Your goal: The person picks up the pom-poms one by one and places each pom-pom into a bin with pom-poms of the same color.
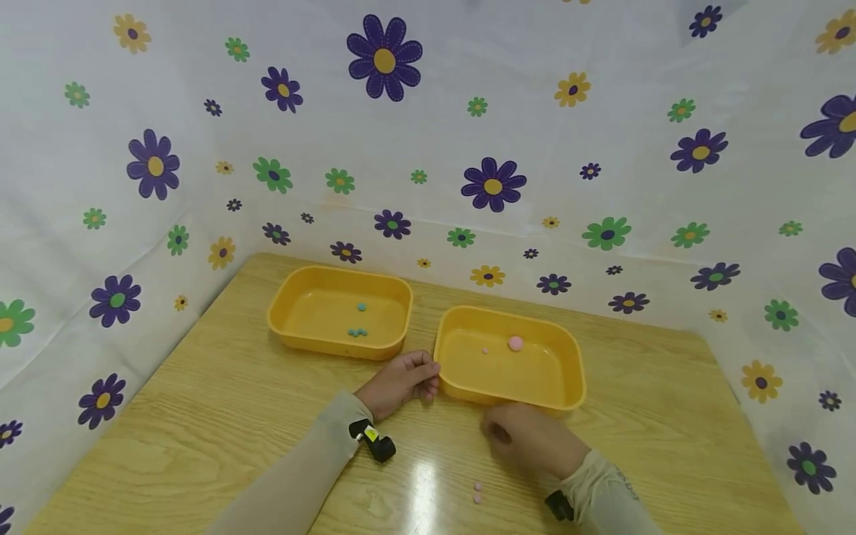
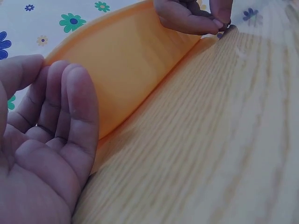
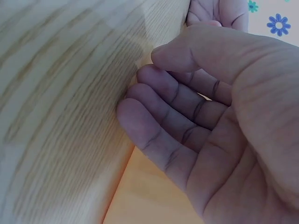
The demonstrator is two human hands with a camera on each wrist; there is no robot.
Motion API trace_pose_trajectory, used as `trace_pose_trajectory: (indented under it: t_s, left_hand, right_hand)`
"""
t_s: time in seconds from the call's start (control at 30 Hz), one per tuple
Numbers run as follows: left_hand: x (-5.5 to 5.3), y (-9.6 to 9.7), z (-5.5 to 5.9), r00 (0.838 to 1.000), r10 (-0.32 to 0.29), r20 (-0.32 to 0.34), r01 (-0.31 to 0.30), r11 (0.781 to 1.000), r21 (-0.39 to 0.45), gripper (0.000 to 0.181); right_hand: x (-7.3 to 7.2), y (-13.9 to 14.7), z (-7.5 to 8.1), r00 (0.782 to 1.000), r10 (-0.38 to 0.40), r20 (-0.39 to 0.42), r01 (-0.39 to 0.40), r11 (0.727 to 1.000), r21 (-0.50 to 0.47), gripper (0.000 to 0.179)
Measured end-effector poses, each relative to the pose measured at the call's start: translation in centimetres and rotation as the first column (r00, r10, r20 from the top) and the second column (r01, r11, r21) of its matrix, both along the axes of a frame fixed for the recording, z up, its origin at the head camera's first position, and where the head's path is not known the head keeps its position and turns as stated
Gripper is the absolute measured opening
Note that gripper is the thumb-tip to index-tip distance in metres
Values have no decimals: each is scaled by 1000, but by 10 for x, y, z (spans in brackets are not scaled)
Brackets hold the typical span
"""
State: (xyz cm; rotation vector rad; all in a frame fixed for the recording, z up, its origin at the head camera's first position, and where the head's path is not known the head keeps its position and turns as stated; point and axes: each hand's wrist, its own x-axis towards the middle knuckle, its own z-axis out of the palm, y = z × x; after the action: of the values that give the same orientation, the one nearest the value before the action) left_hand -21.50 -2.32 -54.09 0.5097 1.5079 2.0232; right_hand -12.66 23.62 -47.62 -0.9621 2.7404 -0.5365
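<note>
My left hand (image 1: 403, 383) is at the near left corner of the right-hand yellow tray (image 1: 508, 397), pinching its rim between thumb and fingers. The left wrist view shows the left thumb (image 2: 28, 70) against the tray's edge. A larger pink ball (image 1: 516, 343) and a tiny pink ball (image 1: 485, 351) lie inside this tray. Close to its front wall, low over the table, is my right hand (image 1: 531, 438), slightly blurred, its fingers curled. Whether anything small sits between its fingertips is hidden. Two small pink balls (image 1: 478, 487) lie on the table left of the right wrist.
Behind the left hand stands a second yellow tray (image 1: 334, 347) with several small teal balls (image 1: 361, 306) in it. The trays share a wood-grain table (image 1: 221, 401). A white flower-print cloth (image 1: 428, 134) rises along the back and both sides.
</note>
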Motion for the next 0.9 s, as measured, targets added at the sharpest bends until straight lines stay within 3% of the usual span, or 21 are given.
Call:
trace_pose_trajectory:
  t_s: [0.73,0.9]
  left_hand:
    - [3,0,7,1000,22,10,-22,1000,-3,14]
    - [3,-1,8,1000,25,14,-25,1000,-7,15]
  right_hand:
    - [1,-5,15,1000,-17,18,19,996,-92,10]
    - [2,-6,22,999,-33,-41,28,990,-136,9]
